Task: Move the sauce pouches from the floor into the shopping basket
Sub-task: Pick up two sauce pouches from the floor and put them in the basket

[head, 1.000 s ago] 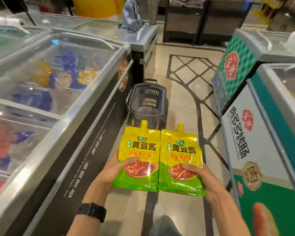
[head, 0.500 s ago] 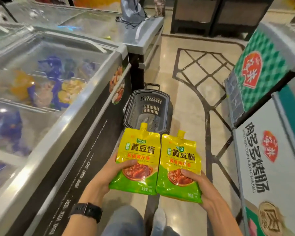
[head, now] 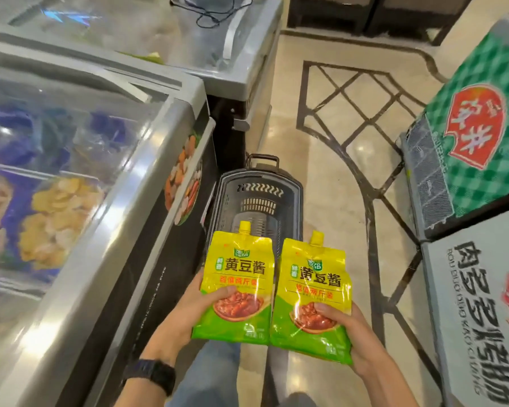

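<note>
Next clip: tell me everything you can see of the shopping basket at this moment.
The shopping basket is dark grey, plastic by its look, with slotted walls and a rounded rim. A loop handle stands at its far end. It sits upright on the polished floor, close beside the freezer's dark base; whether they touch is unclear. What shows of its inside holds nothing. Its near end is hidden behind the left sauce pouch and right sauce pouch, held up in front of it.

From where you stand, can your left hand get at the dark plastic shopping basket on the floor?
Probably yes. The dark plastic shopping basket stands open-topped ahead of the left hand, with nothing across it. That hand holds a yellow-green sauce pouch, and the glass-topped freezer flanks its left side.
</note>
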Available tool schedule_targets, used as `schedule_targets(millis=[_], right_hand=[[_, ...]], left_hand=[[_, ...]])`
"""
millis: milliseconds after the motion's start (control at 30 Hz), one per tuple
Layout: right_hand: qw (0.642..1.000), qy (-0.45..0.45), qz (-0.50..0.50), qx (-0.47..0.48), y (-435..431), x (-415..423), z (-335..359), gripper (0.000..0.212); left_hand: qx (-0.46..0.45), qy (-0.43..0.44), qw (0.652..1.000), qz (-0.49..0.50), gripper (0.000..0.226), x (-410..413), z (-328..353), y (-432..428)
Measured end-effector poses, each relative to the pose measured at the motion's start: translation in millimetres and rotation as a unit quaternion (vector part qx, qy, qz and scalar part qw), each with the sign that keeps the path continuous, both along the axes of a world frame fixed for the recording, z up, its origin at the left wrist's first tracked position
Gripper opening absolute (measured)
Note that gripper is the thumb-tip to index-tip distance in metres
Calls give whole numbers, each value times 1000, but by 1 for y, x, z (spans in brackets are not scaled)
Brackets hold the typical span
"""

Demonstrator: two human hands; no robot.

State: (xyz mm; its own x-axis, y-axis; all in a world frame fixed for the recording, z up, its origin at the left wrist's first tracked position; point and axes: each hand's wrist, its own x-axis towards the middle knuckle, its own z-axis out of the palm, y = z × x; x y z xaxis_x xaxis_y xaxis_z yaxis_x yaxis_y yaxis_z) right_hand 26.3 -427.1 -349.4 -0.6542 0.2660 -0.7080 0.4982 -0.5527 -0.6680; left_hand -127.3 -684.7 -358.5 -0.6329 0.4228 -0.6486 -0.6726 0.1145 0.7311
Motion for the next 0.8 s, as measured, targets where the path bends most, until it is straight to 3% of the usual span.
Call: schedule_targets(millis=[67, 200, 333, 433, 600, 700, 800], right_hand=[[1000, -18, -4, 14, 9, -43, -20, 92], [999, -46, -12, 8, 31, -110, -78, 98], [997, -73, -5, 20, 55, -167, -160, 109], [996, -82, 20, 34, 70, -202, -222, 102], [992, -102, 49, 53, 86, -231, -310, 56], [989, -118, 60, 72, 88, -236, -341, 63], [987, -123, 64, 80, 87, -235, -369, 64]], left_hand=[[-27, -11, 1000, 4, 102, -45, -32, 6], [-74, -27, 996, 31, 103, -116, -103, 26], [-111, -12, 994, 20, 63, -165, -194, 59], [-142, 9, 990, -11, 55, -186, -261, 89], [-201, 44, 977, -62, 74, -209, -370, 125], [-234, 40, 970, -58, 62, -215, -429, 141], [-281, 67, 956, -55, 66, -222, -486, 152]])
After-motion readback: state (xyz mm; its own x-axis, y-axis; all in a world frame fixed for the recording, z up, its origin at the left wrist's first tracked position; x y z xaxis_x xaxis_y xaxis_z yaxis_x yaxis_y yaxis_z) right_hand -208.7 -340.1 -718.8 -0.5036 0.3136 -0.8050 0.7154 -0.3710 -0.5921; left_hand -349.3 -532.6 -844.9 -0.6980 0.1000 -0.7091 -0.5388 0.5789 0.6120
